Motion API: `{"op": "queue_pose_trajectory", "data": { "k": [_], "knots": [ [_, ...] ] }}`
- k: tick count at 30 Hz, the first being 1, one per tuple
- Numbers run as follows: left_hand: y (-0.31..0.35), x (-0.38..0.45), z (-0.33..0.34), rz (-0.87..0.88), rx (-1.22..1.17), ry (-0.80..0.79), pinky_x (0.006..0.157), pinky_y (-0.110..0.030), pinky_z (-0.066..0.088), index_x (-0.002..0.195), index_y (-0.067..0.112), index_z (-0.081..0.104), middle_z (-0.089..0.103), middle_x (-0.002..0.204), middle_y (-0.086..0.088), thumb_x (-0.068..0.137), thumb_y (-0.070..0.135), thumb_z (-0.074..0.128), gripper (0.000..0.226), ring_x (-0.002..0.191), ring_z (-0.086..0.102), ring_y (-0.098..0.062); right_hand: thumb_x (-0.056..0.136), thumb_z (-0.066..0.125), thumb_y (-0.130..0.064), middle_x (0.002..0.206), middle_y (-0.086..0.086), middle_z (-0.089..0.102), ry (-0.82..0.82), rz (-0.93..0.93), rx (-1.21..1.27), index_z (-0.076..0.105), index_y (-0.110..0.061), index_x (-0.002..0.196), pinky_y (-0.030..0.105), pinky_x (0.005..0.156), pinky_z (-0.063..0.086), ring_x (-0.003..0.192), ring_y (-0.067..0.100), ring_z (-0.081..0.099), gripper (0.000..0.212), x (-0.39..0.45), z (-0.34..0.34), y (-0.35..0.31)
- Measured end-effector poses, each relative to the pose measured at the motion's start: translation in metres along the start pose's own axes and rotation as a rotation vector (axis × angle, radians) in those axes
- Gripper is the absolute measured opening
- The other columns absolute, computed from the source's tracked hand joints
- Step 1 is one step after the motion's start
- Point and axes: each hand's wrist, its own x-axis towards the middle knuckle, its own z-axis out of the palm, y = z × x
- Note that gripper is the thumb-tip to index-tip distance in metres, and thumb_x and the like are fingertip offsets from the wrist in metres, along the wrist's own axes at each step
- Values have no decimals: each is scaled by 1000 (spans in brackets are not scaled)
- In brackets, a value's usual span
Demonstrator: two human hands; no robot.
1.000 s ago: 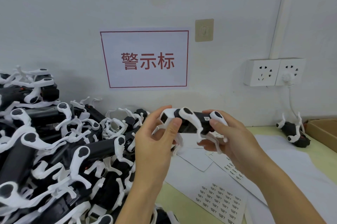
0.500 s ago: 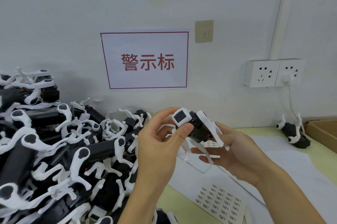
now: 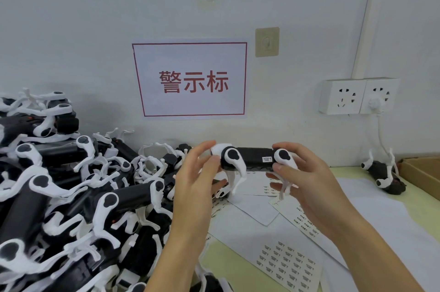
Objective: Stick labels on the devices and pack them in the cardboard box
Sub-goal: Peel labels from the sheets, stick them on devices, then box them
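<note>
Device: the black-and-white device [image 3: 252,159] sits at frame centre, held level above the label sheets [image 3: 285,260], its small white label [image 3: 267,159] facing the camera.
Left hand: the left hand [image 3: 197,187] holds the device's left end, fingers curled round it.
Right hand: the right hand [image 3: 302,180] grips the right end, thumb just below the label.
Cardboard box: the cardboard box [image 3: 421,172] lies at the right edge.
Doing it well: probably checking the label; rub its edges flat, keep the legs unbent, then carry it right.
Pile: other devices [image 3: 71,196] fill the left.
</note>
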Motion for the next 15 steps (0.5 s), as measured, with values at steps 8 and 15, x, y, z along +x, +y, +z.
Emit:
{"op": "queue_pose_trajectory", "data": {
  "k": [8,15],
  "knots": [
    [-5,-6,9,196,633,59,104,-26,38,132,35,50,47,134,18,86,37,70,50,128,42,-2,87,73,-14,100,-24,66,66,-210,-317,68,-42,101,14,54,49,68,4,64,32,-7,14,-6],
    [-4,-9,16,157,579,11,87,-20,47,97,35,69,67,95,21,87,35,73,11,108,57,-5,86,75,-16,99,-21,66,-13,-239,-377,69,-37,101,15,60,49,73,4,63,26,-11,25,-6]
  ]
}}
